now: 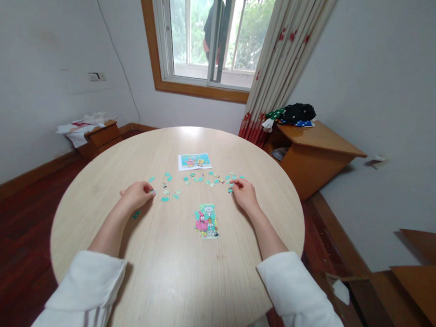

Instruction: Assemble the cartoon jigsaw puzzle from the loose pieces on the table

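Note:
A partly assembled jigsaw puzzle (207,222) with a pink starfish and a pale green cartoon figure lies on the round table, between my forearms. My left hand (138,195) is closed in a pinch on a small teal puzzle piece (153,191) left of the loose pieces. Over the right end of the scattered pieces, my right hand (244,194) has its fingers curled together at a puzzle piece (231,189); the fingertips partly cover it. Several loose teal pieces (165,199) spread in a band between the hands. Another puzzle piece (136,214) lies beside my left wrist.
A printed reference picture (195,161) lies beyond the loose pieces on the round table (169,286). Behind are a window (212,38) and a curtain (276,55). A wooden cabinet (312,148) with clothes (296,114) on it stands at the right, a small stool (102,135) at the left.

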The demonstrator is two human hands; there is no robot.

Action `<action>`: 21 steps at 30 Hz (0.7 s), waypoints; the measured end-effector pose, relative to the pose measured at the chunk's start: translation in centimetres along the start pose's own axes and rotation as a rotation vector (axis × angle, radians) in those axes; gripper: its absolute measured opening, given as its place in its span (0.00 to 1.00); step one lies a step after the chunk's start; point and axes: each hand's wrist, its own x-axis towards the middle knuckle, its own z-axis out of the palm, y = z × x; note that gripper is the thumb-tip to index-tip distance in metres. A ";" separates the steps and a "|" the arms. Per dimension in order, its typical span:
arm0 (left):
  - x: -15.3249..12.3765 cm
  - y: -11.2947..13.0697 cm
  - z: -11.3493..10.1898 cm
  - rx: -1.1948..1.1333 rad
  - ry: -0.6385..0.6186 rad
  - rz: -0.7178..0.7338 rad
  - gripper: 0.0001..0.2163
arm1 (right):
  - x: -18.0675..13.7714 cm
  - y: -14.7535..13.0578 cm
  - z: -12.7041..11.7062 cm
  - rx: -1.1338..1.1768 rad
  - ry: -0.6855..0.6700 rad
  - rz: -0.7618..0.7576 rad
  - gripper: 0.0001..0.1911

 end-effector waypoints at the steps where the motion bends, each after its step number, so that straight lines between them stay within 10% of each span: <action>1: 0.0 0.1 0.0 0.003 0.000 0.004 0.04 | 0.0 0.0 0.0 -0.002 -0.004 0.000 0.13; 21: 0.2 0.0 0.2 0.036 -0.035 -0.011 0.06 | 0.0 0.1 0.1 -0.016 -0.033 -0.017 0.12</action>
